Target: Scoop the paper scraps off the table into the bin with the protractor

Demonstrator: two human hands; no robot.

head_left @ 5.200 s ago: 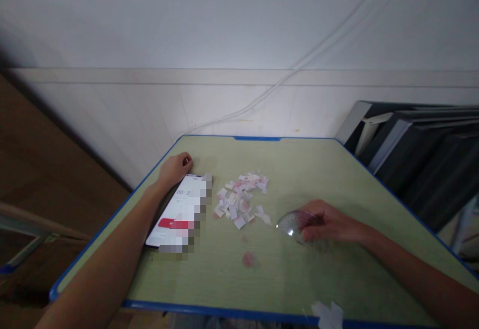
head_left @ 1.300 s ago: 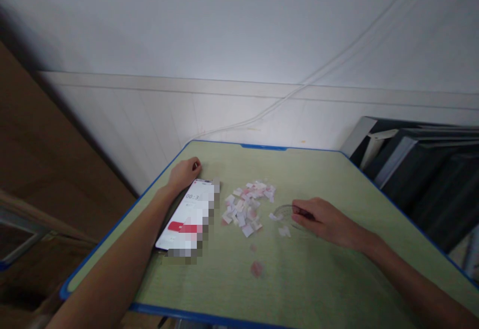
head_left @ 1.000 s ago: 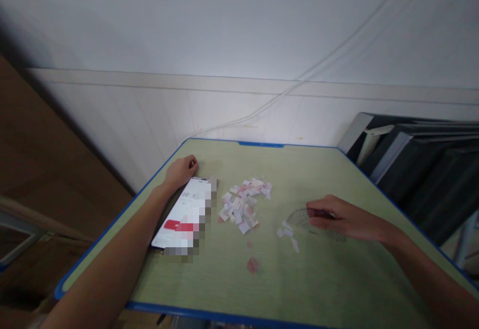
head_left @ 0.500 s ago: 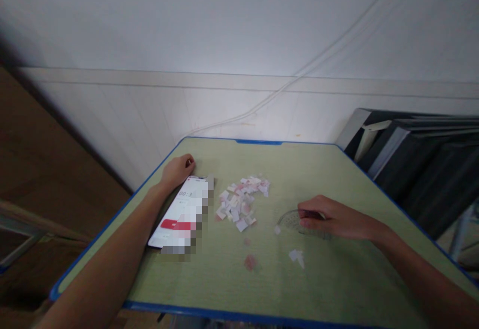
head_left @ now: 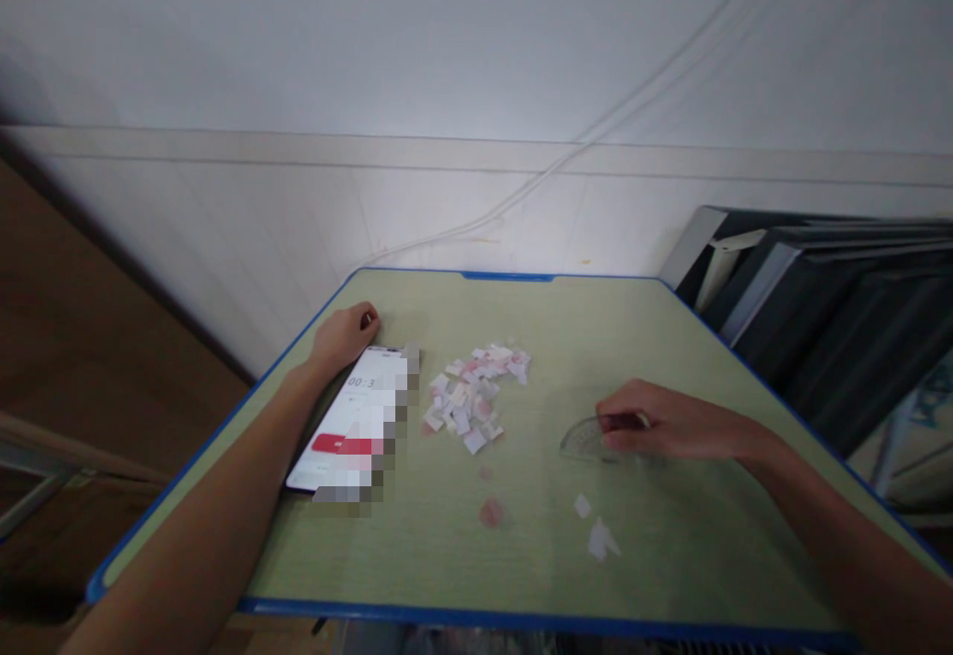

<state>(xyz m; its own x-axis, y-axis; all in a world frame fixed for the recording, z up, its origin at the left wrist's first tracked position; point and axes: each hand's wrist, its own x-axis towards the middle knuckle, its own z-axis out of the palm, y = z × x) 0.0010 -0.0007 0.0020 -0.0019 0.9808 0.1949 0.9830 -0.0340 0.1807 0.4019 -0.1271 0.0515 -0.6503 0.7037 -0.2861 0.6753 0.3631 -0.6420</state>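
Observation:
A clear semicircular protractor (head_left: pixel 581 439) is pinched between the thumb and fingers of my right hand (head_left: pixel 640 419), low over the table's right half. In front of it lie a small pale scrap (head_left: pixel 582 506) and a few overlapping white paper scraps (head_left: pixel 600 540). Left of the protractor is a loose pile of white and pinkish paper bits (head_left: pixel 469 392). My left hand (head_left: pixel 347 333) rests on the table in a loose curl, with nothing visible in it. Just nearer to me is a phone (head_left: pixel 349 417) with a timer on its screen, beside my left forearm.
The pale green table (head_left: pixel 417 546) has a blue rim. Two pinkish spots or bits (head_left: pixel 491 513) lie in front of the pile. Behind stands a white wall (head_left: pixel 447 198) with a cable along it. Dark flat panels or folders (head_left: pixel 834 308) lean at the right.
The small scrap that was at the protractor's left edge now lies nearer me, close to the overlapping scraps, which have also shifted towards me. My left hand keeps its curl beside the phone.

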